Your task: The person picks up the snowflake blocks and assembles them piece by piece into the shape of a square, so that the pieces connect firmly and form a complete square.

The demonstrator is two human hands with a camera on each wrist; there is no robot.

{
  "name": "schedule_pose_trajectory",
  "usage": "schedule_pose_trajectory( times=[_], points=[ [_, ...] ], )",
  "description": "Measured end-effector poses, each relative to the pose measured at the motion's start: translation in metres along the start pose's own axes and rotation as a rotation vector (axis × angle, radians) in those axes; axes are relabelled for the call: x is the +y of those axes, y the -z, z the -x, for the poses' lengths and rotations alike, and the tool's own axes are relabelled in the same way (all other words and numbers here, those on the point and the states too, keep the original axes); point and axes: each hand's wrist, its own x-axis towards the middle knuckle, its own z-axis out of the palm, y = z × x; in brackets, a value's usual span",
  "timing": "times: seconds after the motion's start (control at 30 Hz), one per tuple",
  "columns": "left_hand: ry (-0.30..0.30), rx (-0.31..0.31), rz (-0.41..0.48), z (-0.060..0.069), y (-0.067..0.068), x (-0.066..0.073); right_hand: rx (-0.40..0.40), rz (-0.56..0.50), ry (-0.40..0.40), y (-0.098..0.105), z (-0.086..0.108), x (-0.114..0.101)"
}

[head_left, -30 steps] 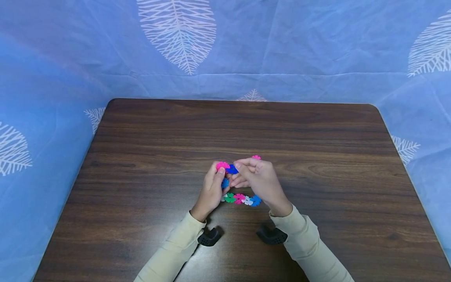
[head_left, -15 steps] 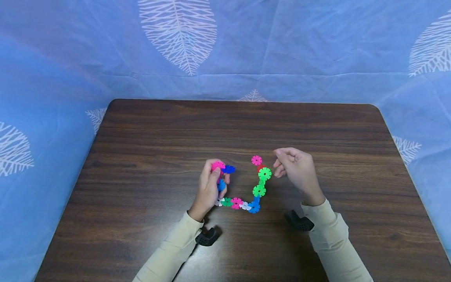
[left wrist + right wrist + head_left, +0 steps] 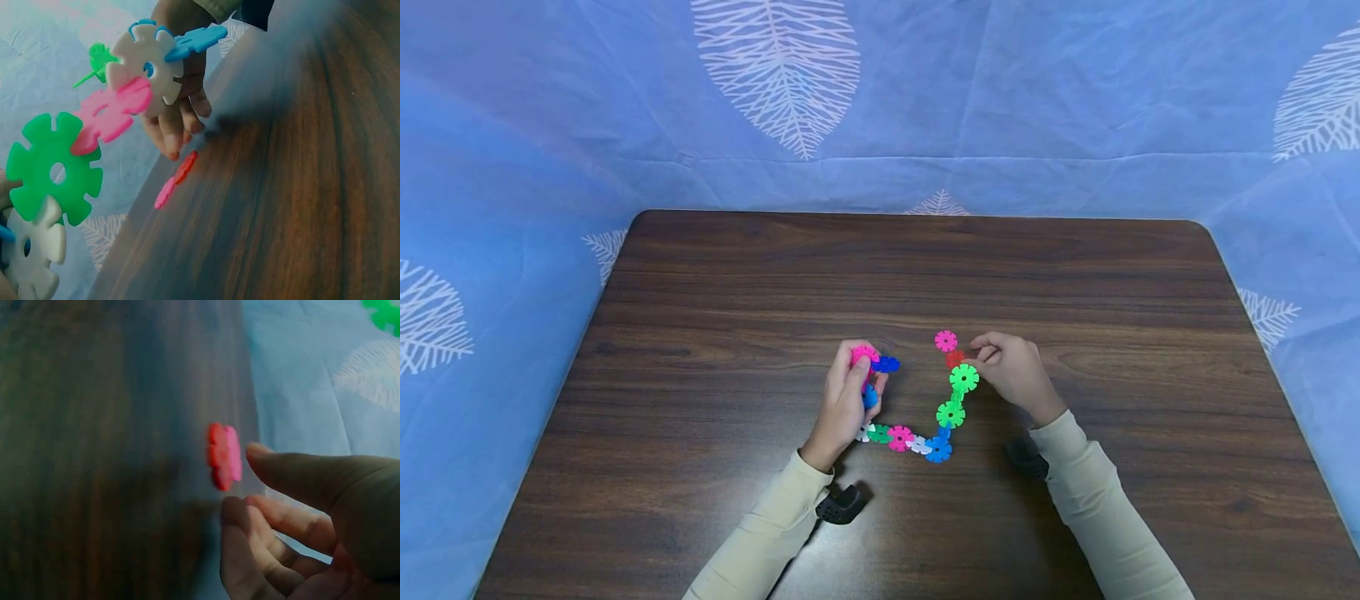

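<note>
My left hand (image 3: 841, 404) holds a chain of interlocking flower-shaped plastic discs, its thumb on a pink disc (image 3: 865, 354). A dark blue disc (image 3: 886, 364) sticks out to the right of that one. The chain hangs round past a green disc (image 3: 56, 172) and a blue disc (image 3: 938, 450) up to a light green disc (image 3: 964, 377). Beyond that end, a red disc (image 3: 219, 456) and a pink disc (image 3: 946, 340) lie close together on the table. My right hand (image 3: 1015, 371) is beside the red disc, thumb and fingers apart, with nothing between them.
The dark wood-grain table (image 3: 700, 333) spreads out on all sides of the hands. A blue cloth (image 3: 1037, 100) with white leaf prints hangs behind it and at the sides. A black wrist device (image 3: 842, 504) sits under the left cuff.
My right hand has left the dark blue disc, swung right, then come back leftward to the red disc. The chain's right part has sunk slightly. My left hand has shifted slightly left.
</note>
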Motion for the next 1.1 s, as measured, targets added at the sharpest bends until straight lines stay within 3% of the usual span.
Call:
schedule_pose_trajectory(
  times=[0.13,0.4,0.67,0.9,1.1],
  points=[
    [-0.029,-0.012,-0.002,0.000,-0.001,0.002,0.012,0.018,0.002,-0.009,-0.001,-0.002],
    [-0.068,-0.046,-0.032,-0.001,-0.003,0.002,0.130,0.085,0.085,-0.021,0.001,-0.001],
    [-0.070,-0.051,-0.024,-0.001,-0.003,0.001,0.150,-0.001,0.016,-0.019,0.003,0.002],
    [-0.079,-0.073,-0.015,-0.001,-0.003,0.001,0.249,-0.008,0.079,-0.020,0.007,0.011],
    [-0.073,-0.072,-0.037,-0.002,-0.002,0.000,0.272,-0.169,0.037,-0.016,0.010,0.019]
  ],
)
